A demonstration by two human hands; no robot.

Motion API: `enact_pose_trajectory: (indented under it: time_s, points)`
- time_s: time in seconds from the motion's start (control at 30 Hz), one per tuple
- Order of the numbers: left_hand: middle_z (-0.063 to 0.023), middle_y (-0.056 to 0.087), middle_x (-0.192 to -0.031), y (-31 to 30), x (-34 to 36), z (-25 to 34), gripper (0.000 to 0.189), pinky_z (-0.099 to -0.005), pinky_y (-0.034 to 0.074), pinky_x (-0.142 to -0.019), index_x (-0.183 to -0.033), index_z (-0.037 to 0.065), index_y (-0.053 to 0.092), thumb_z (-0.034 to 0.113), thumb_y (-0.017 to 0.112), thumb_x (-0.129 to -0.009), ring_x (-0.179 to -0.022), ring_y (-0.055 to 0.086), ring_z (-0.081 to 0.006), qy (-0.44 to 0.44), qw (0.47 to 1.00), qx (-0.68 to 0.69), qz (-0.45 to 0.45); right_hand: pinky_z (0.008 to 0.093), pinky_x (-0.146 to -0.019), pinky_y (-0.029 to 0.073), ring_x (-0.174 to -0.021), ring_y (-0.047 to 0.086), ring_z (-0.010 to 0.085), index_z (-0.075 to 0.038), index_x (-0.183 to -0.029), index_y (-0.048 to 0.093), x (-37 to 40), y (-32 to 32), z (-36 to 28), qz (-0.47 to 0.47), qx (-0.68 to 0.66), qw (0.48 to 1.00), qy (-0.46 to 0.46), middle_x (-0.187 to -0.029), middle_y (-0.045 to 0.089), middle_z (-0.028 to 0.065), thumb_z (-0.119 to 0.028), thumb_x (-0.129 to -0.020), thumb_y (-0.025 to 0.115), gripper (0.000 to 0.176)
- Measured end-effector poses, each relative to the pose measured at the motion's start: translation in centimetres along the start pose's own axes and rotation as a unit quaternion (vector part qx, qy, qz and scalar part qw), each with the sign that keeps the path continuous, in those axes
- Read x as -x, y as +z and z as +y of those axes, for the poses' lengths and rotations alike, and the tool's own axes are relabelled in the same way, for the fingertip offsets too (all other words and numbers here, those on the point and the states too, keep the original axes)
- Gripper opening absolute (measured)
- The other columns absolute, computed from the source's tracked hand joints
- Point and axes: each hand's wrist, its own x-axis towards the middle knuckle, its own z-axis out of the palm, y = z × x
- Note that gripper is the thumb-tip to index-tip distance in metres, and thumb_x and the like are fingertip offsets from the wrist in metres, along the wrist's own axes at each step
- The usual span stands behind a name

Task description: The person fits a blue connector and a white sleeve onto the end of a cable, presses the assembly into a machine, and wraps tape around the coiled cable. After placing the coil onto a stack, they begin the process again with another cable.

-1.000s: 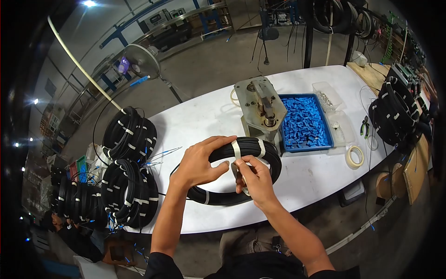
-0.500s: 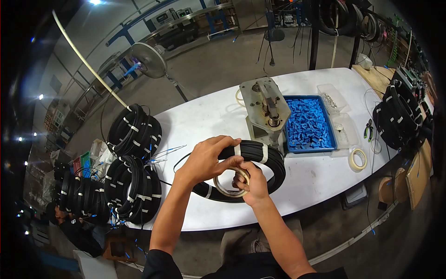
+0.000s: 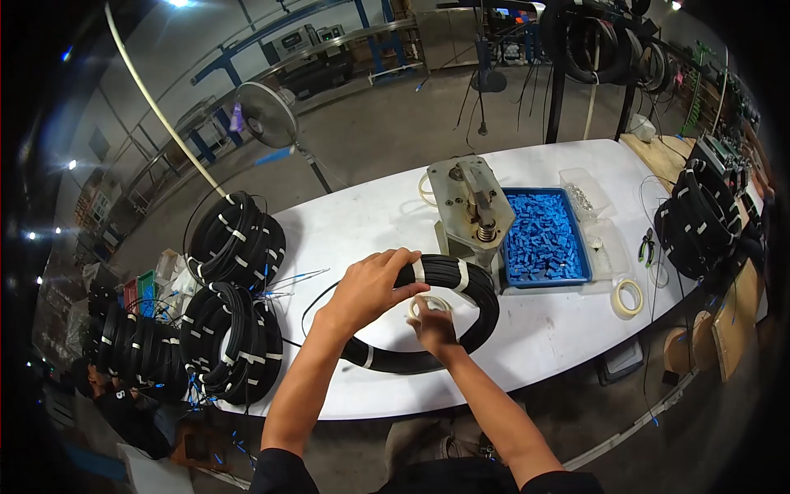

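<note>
A coil of black cable (image 3: 484, 309), bound with several pale tape bands, leans over the white table in front of me. My left hand (image 3: 370, 288) is closed on the coil's upper left side, thumb and fingers around the bundle beside a pale band. Inside the coil's opening, my right hand (image 3: 434, 331) holds a roll of cream tape (image 3: 445, 305), partly hidden by the fingers. Whether a strip of tape runs from the roll to the coil, I cannot make out.
Behind the coil stands a metal press (image 3: 469, 198), beside a blue tray (image 3: 586, 262) of small blue connectors. Another tape roll (image 3: 628, 299) and pliers (image 3: 648, 247) lie at right. Taped cable coils (image 3: 234, 239) are stacked at left. A person (image 3: 132, 416) is low at left.
My right hand has carried the tape roll from the coil's lower front up and inward into its opening. My left hand keeps its hold on the coil. The view has tilted slightly.
</note>
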Motion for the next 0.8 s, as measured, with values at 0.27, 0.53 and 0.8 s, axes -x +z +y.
enact_pose_trajectory:
  time_s: [0.27, 0.53, 0.8]
  points:
    - [-0.0171, 0.065, -0.101, 0.0, 0.1, -0.6, 0.057, -0.0428, 0.052, -0.077, -0.12, 0.005, 0.054, 0.049, 0.064, -0.085, -0.092, 0.063, -0.0375, 0.001, 1.0, -0.007, 0.001, 0.04, -0.072, 0.053, -0.075, 0.067, 0.032, -0.002, -0.096, 0.066, 1.5, -8.6, -5.7, 0.015, -0.16, 0.985, -0.07, -0.089, 0.067, 0.0148, -0.02, -0.084, 0.07, 0.022]
    - [-0.0189, 0.065, -0.102, 0.0, 0.2, -0.1, 0.055, -0.0425, 0.052, -0.076, -0.121, 0.004, 0.057, 0.035, 0.074, -0.079, -0.089, 0.064, -0.037, 0.018, 1.0, 0.009, -0.023, 0.0404, -0.078, 0.052, -0.09, 0.065, 0.0309, -0.006, -0.121, 0.057, -2.8, -20.7, -8.9, 0.262, 0.031, 0.93, -0.255, -0.092, 0.067, 0.0134, -0.03, -0.071, 0.08, 0.061]
    - [-0.0185, 0.066, -0.092, -0.9, 1.4, -0.5, 0.04, -0.0432, 0.051, -0.074, -0.109, 0.003, 0.059, 0.016, 0.074, -0.075, -0.085, 0.064, -0.0382, -0.049, 0.999, 0.009, -0.006, 0.0467, -0.075, 0.051, -0.086, 0.065, 0.0382, -0.004, -0.097, 0.058, -3.6, -18.9, -7.7, -0.014, 0.031, 0.995, -0.097, -0.091, 0.067, 0.0164, -0.009, -0.072, 0.068, 0.028]
